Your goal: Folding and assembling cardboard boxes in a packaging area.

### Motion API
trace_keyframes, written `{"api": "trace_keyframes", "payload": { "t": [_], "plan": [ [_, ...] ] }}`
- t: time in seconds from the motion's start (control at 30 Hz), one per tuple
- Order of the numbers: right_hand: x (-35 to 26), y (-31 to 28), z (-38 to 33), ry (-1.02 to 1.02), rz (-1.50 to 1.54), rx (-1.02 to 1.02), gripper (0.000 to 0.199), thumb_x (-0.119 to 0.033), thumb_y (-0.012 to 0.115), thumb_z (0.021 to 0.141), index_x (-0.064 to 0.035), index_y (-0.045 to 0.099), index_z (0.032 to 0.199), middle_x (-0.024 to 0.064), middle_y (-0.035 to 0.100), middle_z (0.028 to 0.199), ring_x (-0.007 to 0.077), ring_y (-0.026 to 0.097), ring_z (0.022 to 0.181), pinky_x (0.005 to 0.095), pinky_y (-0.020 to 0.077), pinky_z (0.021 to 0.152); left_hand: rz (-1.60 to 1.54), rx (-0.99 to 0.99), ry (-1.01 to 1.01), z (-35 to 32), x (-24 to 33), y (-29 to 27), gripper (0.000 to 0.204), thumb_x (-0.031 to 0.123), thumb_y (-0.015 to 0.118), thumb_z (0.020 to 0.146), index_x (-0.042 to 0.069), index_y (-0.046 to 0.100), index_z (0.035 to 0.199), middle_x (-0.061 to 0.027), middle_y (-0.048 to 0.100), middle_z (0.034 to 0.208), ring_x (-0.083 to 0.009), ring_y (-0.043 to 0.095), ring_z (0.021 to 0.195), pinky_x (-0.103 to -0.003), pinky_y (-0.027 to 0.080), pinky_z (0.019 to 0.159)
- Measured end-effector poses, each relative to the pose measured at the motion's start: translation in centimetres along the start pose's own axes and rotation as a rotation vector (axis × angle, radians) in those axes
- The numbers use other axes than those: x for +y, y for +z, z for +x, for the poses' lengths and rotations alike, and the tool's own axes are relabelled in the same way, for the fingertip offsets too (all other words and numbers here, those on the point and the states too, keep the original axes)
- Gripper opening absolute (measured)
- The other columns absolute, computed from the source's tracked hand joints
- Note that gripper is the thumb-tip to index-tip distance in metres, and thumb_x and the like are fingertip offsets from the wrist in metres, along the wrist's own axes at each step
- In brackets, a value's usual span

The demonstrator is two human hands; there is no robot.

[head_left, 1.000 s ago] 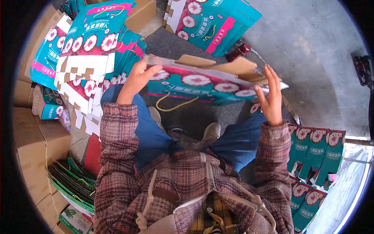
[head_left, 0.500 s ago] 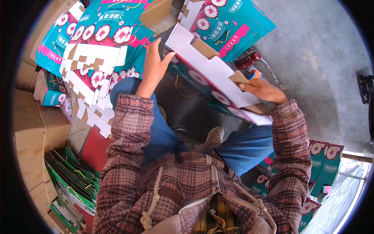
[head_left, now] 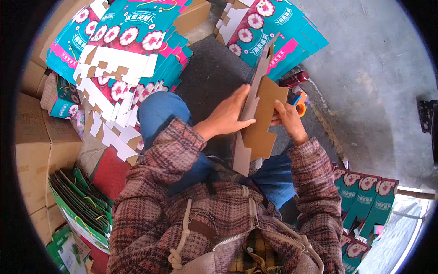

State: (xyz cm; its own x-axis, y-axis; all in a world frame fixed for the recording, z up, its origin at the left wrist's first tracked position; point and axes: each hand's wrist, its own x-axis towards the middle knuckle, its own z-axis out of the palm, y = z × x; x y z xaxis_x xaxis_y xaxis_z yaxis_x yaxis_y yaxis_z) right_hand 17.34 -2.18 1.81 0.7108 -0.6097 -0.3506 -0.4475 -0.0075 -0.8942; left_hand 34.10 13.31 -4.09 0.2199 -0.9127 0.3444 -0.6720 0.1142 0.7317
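Between my hands is a partly folded cardboard gift box (head_left: pixel 263 119), tipped on edge, its plain brown inner side toward my right and a pale flap edge along its left. My right hand (head_left: pixel 289 119) pinches the brown panel at its right edge, thumb on top. My left hand (head_left: pixel 228 113) lies against the pale left side with fingers stretched out and the thumb reaching over the edge. The box's printed outside is mostly turned away from view. Below it are my knees in blue jeans.
Flat teal and pink printed box blanks (head_left: pixel 123 39) are stacked at far left, with another stack (head_left: pixel 283 27) at far centre. A dark red object (head_left: pixel 294 79) and an orange-handled tool (head_left: pixel 300 106) lie right. Folded teal boxes (head_left: pixel 365 201) stand near right; green bags (head_left: pixel 84 205) and brown cartons (head_left: pixel 32 137) sit left.
The box has turned from a slant to nearly lengthwise, its brown inside now showing. My left hand has moved right and down onto its side; my right hand has shifted left, still gripping it.
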Motion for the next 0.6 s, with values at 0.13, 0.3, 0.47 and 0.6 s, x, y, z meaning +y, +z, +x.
{"api": "trace_keyframes", "payload": {
  "t": [0.13,0.3,0.47,0.6],
  "plan": [
    [1.1,-3.2,1.2,-0.041,0.018,0.076,0.043,-0.035,0.046,0.098,0.0053,0.061,0.098,0.0101,0.065,0.080,0.0180,0.066,0.064,0.0286,0.0546,0.055,-0.031,0.079,-0.075,0.5,0.6,-0.4,0.066,0.010,0.049,0.087,0.000,0.018,0.145,-0.0241,0.039,0.139,-0.0370,0.046,0.122,-0.040,0.045,0.096],
    [2.2,-10.8,2.2,-0.125,0.057,0.389,0.038,-0.028,0.048,0.094,0.0087,0.058,0.095,0.0124,0.066,0.073,0.0185,0.066,0.059,0.0303,0.0534,0.052,-0.004,0.086,0.123,-1.8,1.3,-3.0,0.072,-0.001,0.052,0.081,0.015,0.026,0.146,-0.0171,0.047,0.133,-0.0382,0.054,0.110,-0.042,0.051,0.086],
    [4.1,-9.4,2.2,-0.222,-0.399,0.526,0.037,-0.027,0.050,0.092,0.0064,0.056,0.106,0.0185,0.065,0.071,0.0344,0.064,0.060,0.0407,0.0543,0.061,0.138,-0.096,0.096,-3.7,3.4,-1.6,0.076,0.000,0.060,0.076,0.020,0.032,0.143,-0.0138,0.047,0.131,-0.0343,0.055,0.111,-0.041,0.051,0.088],
    [2.8,-8.3,2.0,-0.511,-0.987,0.845,0.053,-0.022,0.062,0.083,-0.0007,0.044,0.128,0.0180,0.061,0.107,0.0376,0.062,0.092,0.0459,0.0508,0.076,0.206,-0.241,0.069,-3.2,4.5,-2.1,0.076,0.006,0.068,0.072,0.021,0.039,0.141,-0.0144,0.044,0.132,-0.0337,0.052,0.115,-0.041,0.048,0.092]
  ]
}}
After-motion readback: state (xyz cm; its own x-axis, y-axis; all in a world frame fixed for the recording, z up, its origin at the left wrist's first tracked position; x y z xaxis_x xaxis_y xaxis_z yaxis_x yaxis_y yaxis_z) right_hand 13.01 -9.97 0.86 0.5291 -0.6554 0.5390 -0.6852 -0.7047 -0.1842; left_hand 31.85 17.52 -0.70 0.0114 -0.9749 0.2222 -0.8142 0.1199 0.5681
